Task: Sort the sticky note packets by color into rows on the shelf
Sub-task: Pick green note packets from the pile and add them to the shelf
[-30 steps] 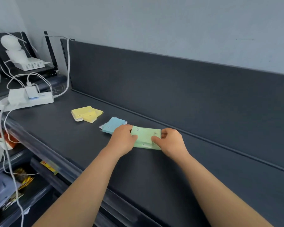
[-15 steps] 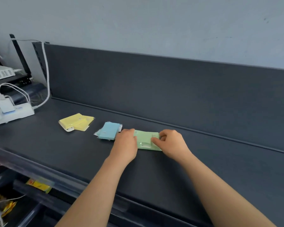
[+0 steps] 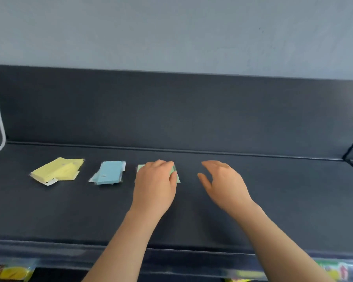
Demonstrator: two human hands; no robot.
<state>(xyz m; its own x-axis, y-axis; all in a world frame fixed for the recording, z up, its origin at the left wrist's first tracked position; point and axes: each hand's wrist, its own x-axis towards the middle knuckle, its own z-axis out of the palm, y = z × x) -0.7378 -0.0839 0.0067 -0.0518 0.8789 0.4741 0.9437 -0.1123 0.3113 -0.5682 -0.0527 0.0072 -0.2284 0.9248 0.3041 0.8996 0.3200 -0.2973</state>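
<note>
A white cable (image 3: pixel 0 127) hangs at the shelf's (image 3: pixel 273 200) 9 o'clock end. Yellow packets (image 3: pixel 57 170) and blue packets (image 3: pixel 109 173) lie at 9 o'clock of the green packet (image 3: pixel 140 168). The left hand (image 3: pixel 154 184) hides most of the green packet, fingers curled over it; its long axis seems to run 9 to 3. The right hand (image 3: pixel 224 182) hovers at its 3 o'clock, fingers loosely spread, holding nothing.

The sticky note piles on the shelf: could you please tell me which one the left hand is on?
The green pile, rightmost of the three: the left hand grips it, while the yellow pile and blue pile lie free to its left.
</note>
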